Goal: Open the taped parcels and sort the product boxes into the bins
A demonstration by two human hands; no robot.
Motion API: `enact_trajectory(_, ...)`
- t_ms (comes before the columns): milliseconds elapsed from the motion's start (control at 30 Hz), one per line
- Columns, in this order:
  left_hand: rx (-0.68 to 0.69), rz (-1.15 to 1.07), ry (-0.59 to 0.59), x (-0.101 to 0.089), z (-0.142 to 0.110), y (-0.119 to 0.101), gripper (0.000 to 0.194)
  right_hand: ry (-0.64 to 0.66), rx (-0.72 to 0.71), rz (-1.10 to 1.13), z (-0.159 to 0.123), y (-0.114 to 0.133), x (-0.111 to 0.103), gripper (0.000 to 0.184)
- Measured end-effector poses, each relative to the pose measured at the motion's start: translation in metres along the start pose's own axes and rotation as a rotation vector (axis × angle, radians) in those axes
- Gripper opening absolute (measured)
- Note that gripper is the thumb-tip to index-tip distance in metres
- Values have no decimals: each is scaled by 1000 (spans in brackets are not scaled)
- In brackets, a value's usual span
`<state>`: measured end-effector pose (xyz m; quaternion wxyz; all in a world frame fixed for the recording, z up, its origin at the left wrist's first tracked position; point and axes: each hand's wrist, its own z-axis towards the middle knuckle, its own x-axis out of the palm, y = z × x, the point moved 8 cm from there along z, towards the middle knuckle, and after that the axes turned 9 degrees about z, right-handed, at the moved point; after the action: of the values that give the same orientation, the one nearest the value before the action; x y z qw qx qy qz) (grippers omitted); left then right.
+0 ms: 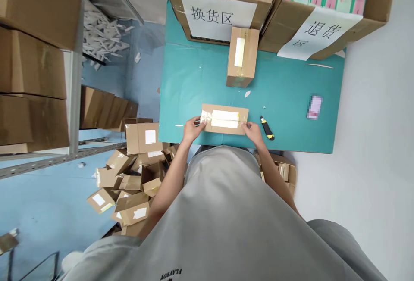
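Observation:
A small flat cardboard box point(225, 119) with a white label and tape lies near the front edge of the teal table point(291, 100). My left hand point(192, 128) grips its left end, fingers on the tape. My right hand point(252, 130) holds its right end. A yellow and black utility knife point(267, 127) lies just right of my right hand. A second taped cardboard box point(242, 57) stands farther back on the table.
Two large open cartons point(223, 16) point(323, 31) with paper signs hold green and pink packages at the table's back. A blurred small item point(314, 107) lies at right. A heap of cardboard boxes point(132, 182) covers the floor at left, beside metal shelving point(74, 78).

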<state>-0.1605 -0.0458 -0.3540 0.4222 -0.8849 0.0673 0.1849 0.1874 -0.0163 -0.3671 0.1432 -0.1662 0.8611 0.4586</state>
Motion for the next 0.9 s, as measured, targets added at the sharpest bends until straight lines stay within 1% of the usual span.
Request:
enact_trajectory(67,-15,31,29,3,2,4,53,26,36,-19,5,-10,7,52)
enact_trajectory(133,-10,44,48,3,4,5,53,49,35,23,10,-15,12,53)
enact_trajectory(267,1,123,40,0,2,-1,50,80,7,107,16,-19,11,58)
enact_trajectory(367,39,283,43,1,-8,-20,46,152,-17,183,19,-21,4,65)
enact_trajectory(467,126,543,57,10,-31,-56,40,219,48,258,19,-35,-14,70)
enact_trajectory(567,255,798,76,33,-66,-104,35,232,167,310,19,-58,-40,67)
enact_trajectory(633,335,903,120,57,-90,-133,34,195,213,356,20,-71,-59,62)
enact_trajectory(700,408,968,180,81,-110,-154,34,133,224,398,23,-81,-75,58)
enact_trajectory(767,479,991,256,103,-125,-165,31,46,232,406,26,-89,-88,54)
enact_trajectory(800,514,985,290,110,-130,-169,30,8,237,402,27,-92,-93,52)
enact_trajectory(833,544,970,316,116,-133,-170,30,-24,243,399,28,-94,-96,50)
enact_trajectory(900,577,928,333,118,-136,-171,32,-51,245,404,28,-95,-98,48)
